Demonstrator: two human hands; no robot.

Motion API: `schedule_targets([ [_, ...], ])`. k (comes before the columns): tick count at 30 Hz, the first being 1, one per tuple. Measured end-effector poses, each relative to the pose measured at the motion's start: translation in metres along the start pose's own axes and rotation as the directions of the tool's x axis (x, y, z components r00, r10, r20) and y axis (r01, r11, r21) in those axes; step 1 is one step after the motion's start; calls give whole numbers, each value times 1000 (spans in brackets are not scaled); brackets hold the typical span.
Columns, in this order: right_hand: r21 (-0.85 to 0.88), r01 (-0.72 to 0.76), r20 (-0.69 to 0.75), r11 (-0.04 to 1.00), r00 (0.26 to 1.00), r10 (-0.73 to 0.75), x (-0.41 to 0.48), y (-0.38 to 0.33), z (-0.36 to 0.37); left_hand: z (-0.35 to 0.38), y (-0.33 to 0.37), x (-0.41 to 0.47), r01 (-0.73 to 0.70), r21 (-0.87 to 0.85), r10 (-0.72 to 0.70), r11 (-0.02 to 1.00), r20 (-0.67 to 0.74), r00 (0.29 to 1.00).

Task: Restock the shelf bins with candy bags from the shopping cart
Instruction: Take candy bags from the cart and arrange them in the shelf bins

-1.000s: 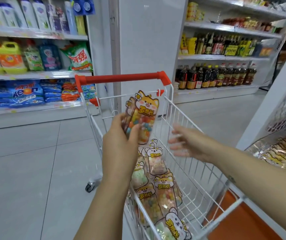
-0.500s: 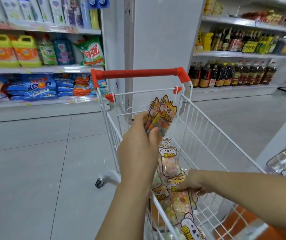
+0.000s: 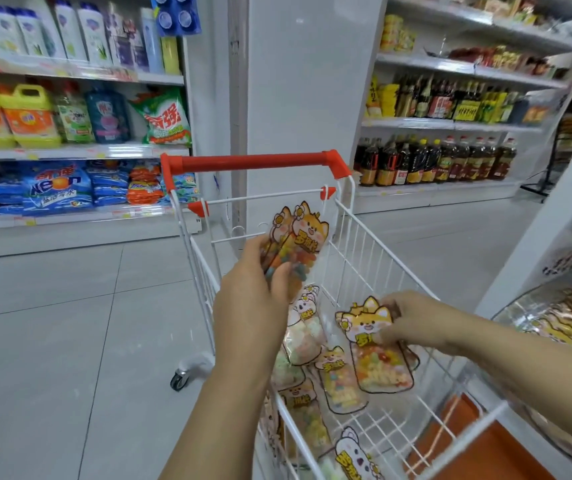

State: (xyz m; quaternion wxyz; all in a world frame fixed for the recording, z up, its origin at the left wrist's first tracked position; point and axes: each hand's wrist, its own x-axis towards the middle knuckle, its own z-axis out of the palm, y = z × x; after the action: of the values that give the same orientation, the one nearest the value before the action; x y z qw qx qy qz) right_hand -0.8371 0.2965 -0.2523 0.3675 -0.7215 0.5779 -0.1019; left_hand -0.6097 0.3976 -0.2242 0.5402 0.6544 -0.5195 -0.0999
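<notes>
A white wire shopping cart (image 3: 357,244) with a red handle stands in front of me. Several fox-printed candy bags (image 3: 338,382) lie in its basket. My left hand (image 3: 253,306) grips two candy bags (image 3: 298,240) upright above the cart's left side. My right hand (image 3: 412,323) reaches into the basket and pinches the top of another candy bag (image 3: 378,362), lifting it off the pile. At the right edge a clear shelf bin (image 3: 554,327) holds more of the same bags.
A white pillar (image 3: 298,98) rises just beyond the cart. Detergent shelves (image 3: 70,147) line the left wall and bottle shelves (image 3: 450,157) the back right. Grey tiled floor (image 3: 70,323) spreads to the left. A white shelf upright (image 3: 547,233) stands beside the bin.
My right hand went down into the cart, took hold of a candy bag and is raising it. My left hand keeps its bags raised, a second bag now showing in it.
</notes>
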Motion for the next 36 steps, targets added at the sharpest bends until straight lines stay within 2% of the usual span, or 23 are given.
schedule_targets([
  [3,394,158,-87,905,987,-135,-42,-8,-26,3,5,-5,9,-55,-8,998,33,999],
  [5,563,237,-164,792,971,-174,-65,-9,-37,6,10,-11,19,-129,-9,991,70,997],
  [8,756,277,-222,593,961,-165,-99,-3,-45,18,22,-22,85,-252,-43,964,169,985],
  [12,860,273,-248,431,962,-115,-139,18,-48,44,50,-51,245,-385,-103,890,355,929],
  [15,907,300,-297,295,953,-56,-161,33,-48,65,76,-78,259,-404,-51,877,458,887],
  [18,930,330,-347,165,934,88,-171,53,-48,82,98,-98,235,-404,1,884,505,863],
  [23,907,398,-420,137,872,252,-179,75,-45,104,129,-124,213,-429,77,878,566,821],
  [27,855,468,-517,223,799,306,-187,78,-63,126,145,-130,115,-391,171,913,624,763],
  [30,867,465,-497,183,839,221,-195,97,-92,150,156,-122,90,-402,214,911,649,730],
  [31,872,448,-484,200,853,198,-198,103,-100,161,159,-118,88,-409,224,908,653,724],
  [33,857,408,-483,316,849,214,-202,118,-114,181,168,-113,109,-432,252,895,692,676],
  [36,780,369,-551,505,787,277,-208,139,-129,214,176,-106,85,-400,292,913,784,548],
])
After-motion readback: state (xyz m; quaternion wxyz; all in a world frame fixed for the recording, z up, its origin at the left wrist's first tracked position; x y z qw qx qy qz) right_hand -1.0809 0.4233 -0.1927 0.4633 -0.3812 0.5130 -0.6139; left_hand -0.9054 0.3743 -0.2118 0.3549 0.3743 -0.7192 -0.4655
